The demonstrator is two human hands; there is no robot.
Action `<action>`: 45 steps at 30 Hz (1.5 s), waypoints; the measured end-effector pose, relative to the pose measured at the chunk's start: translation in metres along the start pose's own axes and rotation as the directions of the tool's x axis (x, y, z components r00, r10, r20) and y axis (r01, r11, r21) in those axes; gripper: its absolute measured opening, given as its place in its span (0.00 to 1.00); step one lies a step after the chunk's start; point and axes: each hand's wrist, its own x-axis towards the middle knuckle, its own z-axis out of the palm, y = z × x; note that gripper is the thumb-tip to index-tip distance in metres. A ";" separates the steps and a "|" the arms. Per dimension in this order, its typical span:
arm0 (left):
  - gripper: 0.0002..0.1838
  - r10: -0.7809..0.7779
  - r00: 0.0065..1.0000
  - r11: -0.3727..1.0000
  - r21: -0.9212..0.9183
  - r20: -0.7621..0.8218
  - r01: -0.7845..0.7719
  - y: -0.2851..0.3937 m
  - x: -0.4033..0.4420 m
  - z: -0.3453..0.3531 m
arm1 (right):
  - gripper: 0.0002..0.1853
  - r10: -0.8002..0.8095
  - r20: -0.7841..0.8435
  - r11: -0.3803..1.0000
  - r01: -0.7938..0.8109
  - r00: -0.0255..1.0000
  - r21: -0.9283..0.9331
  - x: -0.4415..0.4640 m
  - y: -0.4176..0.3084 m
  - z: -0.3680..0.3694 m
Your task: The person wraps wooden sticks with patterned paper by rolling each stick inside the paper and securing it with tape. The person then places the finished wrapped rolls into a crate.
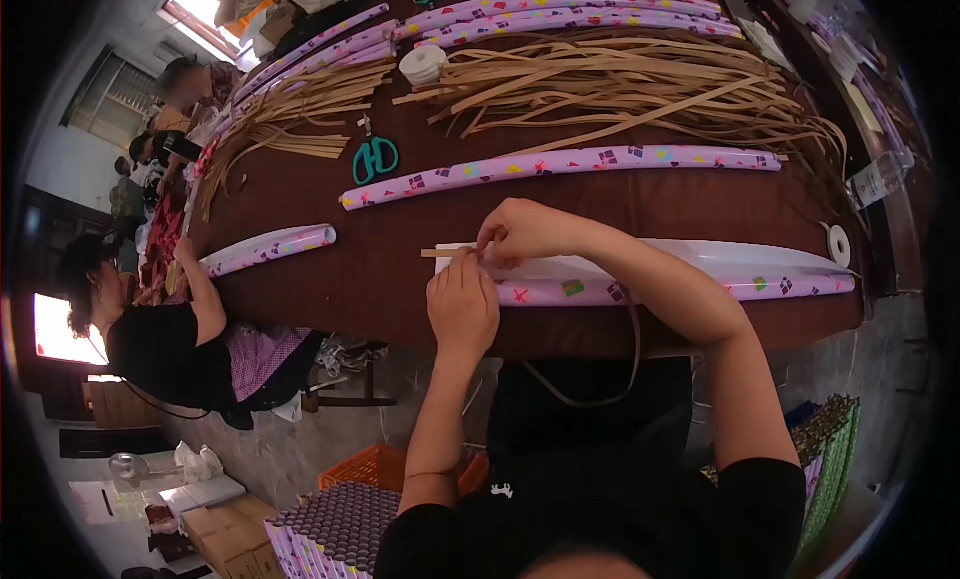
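Observation:
A purple printed sheet of wrapping paper (670,291), partly rolled with its white inside (690,255) showing, lies along the table's near edge. At its left end a flat tan strip (432,253) sticks out past the paper. My left hand (463,304) pinches the strip against the paper from the near side. Fingers bent and close together, my right hand (525,231) grips at the same spot from above; its fingertips partly hide the strip. A thin brown length of strip (636,349) hangs in a loop over the table edge below my right forearm.
Beyond my hands lie a purple printed roll (560,166), teal-handled scissors (375,162), a bundle of tan strips (620,84) and a white tape roll (424,65). Another tape roll (838,246) is at right. A co-worker (150,319) sits left by a shorter roll (270,251).

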 end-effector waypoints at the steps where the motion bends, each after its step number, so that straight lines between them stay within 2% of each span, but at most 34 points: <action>1: 0.14 0.003 1.000 1.000 -0.009 0.000 -0.003 -0.001 -0.001 0.001 | 0.13 -0.062 0.037 0.997 0.061 0.997 0.037 -0.003 -0.001 -0.001; 2: 0.16 0.007 1.000 1.000 0.026 0.003 -0.007 -0.002 -0.001 0.002 | 0.16 -0.126 0.071 0.990 0.120 0.989 0.074 -0.005 -0.002 -0.003; 3: 0.17 0.011 1.000 0.998 0.062 0.005 -0.011 -0.003 0.000 0.002 | 0.16 -0.119 0.068 0.991 0.114 0.991 0.068 -0.006 -0.001 -0.003; 5: 0.17 -0.010 1.000 1.000 0.028 0.016 0.009 -0.002 0.000 0.002 | 0.17 -0.237 0.060 0.967 0.241 0.970 -0.081 -0.006 -0.001 -0.002; 6: 0.17 -0.033 0.999 0.999 0.005 0.031 0.033 -0.001 0.001 0.001 | 0.17 -0.233 0.059 0.967 0.237 0.971 -0.088 -0.009 -0.005 -0.005; 9: 0.17 -0.030 0.998 0.998 0.048 0.053 0.028 -0.002 0.001 0.002 | 0.15 -0.150 -0.001 0.967 0.146 0.989 -0.210 -0.028 -0.024 -0.017; 11: 0.16 -0.027 0.999 0.999 0.032 0.036 0.026 -0.002 0.001 0.003 | 0.11 0.035 0.048 0.999 -0.037 0.998 0.040 -0.045 -0.021 -0.024; 13: 0.16 -0.013 1.000 1.000 0.014 0.028 0.012 -0.003 0.001 0.002 | 0.10 0.047 0.023 0.998 -0.048 0.999 0.037 -0.068 -0.004 -0.030; 15: 0.14 0.022 1.000 0.999 0.030 0.016 -0.023 -0.002 0.001 0.001 | 0.10 0.092 -0.045 0.979 -0.082 0.995 0.188 -0.101 0.009 -0.039; 16: 0.14 0.028 0.999 1.000 0.012 0.019 -0.029 -0.002 0.001 0.001 | 0.10 0.109 -0.054 0.978 -0.097 0.993 0.187 -0.117 0.020 -0.041; 18: 0.13 0.025 1.000 0.999 0.031 0.015 -0.025 -0.004 0.000 0.002 | 0.11 0.008 -0.269 0.994 0.021 0.963 0.103 -0.148 0.042 -0.044; 19: 0.13 0.012 1.000 0.999 0.038 0.027 -0.014 -0.003 0.001 0.001 | 0.11 0.024 -0.281 0.995 0.005 0.959 0.101 -0.161 0.050 -0.047; 21: 0.13 0.013 0.999 1.000 0.025 0.039 -0.014 -0.002 0.001 0.001 | 0.14 0.146 -0.380 0.976 -0.070 0.913 0.205 -0.183 0.060 -0.050; 24: 0.12 0.014 0.998 1.000 0.004 0.057 -0.015 0.000 0.003 -0.001 | 0.16 0.244 -0.479 0.957 -0.129 0.843 0.261 -0.201 0.064 -0.047; 31: 0.13 0.041 0.998 0.998 0.039 0.040 -0.042 0.001 0.002 -0.001 | 0.19 0.297 -0.629 0.955 -0.211 0.718 0.210 -0.198 0.078 -0.041; 33: 0.13 0.028 0.999 0.999 0.037 0.041 -0.029 0.002 0.002 -0.003 | 0.21 0.321 -0.661 0.943 -0.295 0.678 0.155 -0.193 0.077 -0.041; 36: 0.13 0.040 0.998 0.999 0.035 0.043 -0.041 0.000 0.003 -0.003 | 0.21 0.279 -0.698 0.950 -0.298 0.659 0.098 -0.189 0.082 -0.040; 40: 0.13 0.038 0.999 0.999 0.033 0.039 -0.039 0.001 0.002 -0.001 | 0.22 0.313 -0.700 0.930 -0.357 0.641 0.089 -0.186 0.087 -0.039; 42: 0.13 0.034 0.998 0.999 0.038 0.044 -0.035 0.000 0.002 -0.001 | 0.22 0.258 -0.737 0.935 -0.353 0.625 0.028 -0.184 0.093 -0.038; 45: 0.13 0.031 0.999 0.998 0.052 0.039 -0.033 0.002 0.001 -0.001 | 0.22 0.297 -0.714 0.927 -0.370 0.634 0.058 -0.183 0.090 -0.039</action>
